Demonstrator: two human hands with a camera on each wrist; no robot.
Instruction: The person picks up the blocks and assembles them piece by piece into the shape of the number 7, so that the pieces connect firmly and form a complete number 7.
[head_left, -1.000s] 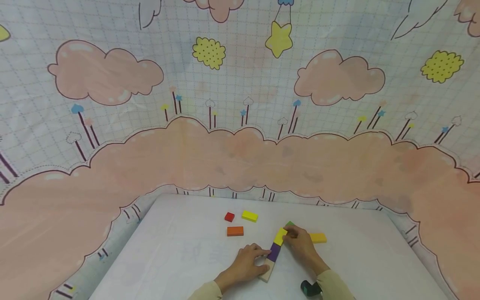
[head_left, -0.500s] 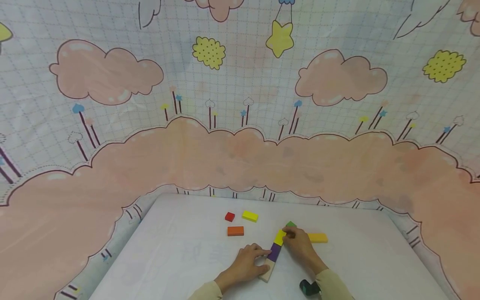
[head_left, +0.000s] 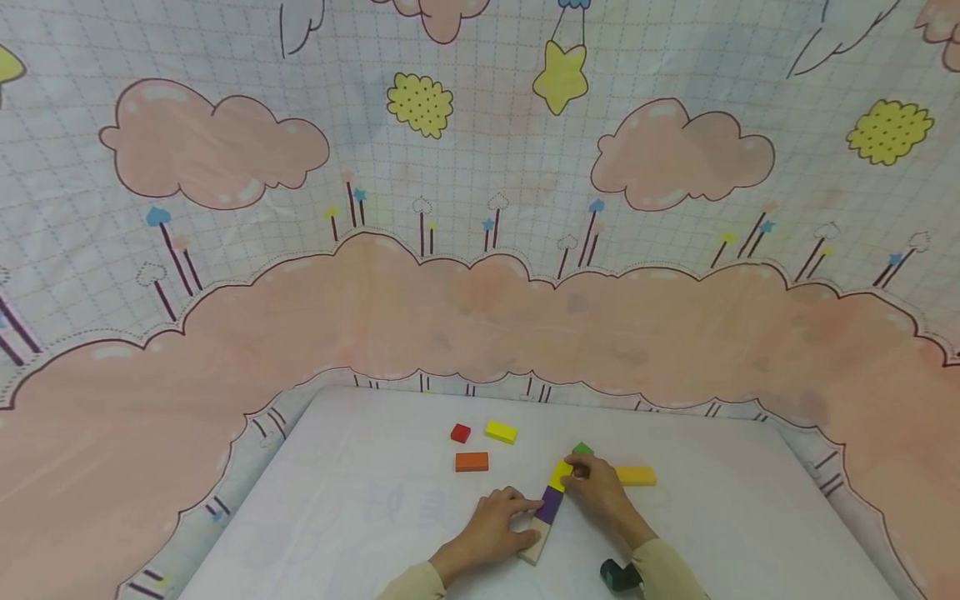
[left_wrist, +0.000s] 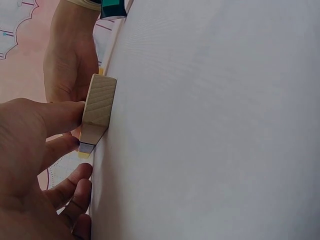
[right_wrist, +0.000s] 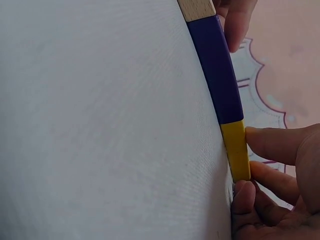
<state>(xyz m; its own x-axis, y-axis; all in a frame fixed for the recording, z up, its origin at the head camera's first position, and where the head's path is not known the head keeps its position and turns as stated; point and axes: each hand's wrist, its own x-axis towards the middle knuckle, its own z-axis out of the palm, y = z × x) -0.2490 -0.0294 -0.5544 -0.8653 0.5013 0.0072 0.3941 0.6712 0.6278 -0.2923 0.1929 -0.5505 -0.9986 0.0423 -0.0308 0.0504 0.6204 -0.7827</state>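
Three blocks lie end to end on the white table in a slanting row: a plain wooden block (head_left: 536,542) nearest, a purple block (head_left: 549,504) in the middle, a yellow block (head_left: 559,475) farthest. My left hand (head_left: 489,527) rests its thumb on the wooden block (left_wrist: 99,102) and its index fingertip on the purple block; its other fingers stand apart from the row. At the far end, my right hand (head_left: 602,492) pinches the yellow block (right_wrist: 235,150), its thumb on the top and curled fingers around the end.
Left of the row, farther back, lie a red block (head_left: 461,433), another yellow block (head_left: 501,432) and an orange block (head_left: 472,462). A green block (head_left: 582,448) and a yellow-orange block (head_left: 636,476) lie near my right hand. By the right sleeve is a dark green object (head_left: 618,575).
My right hand has shifted very slightly at the yellow block, thumb still against it. The left hand and the row of blocks look unchanged.
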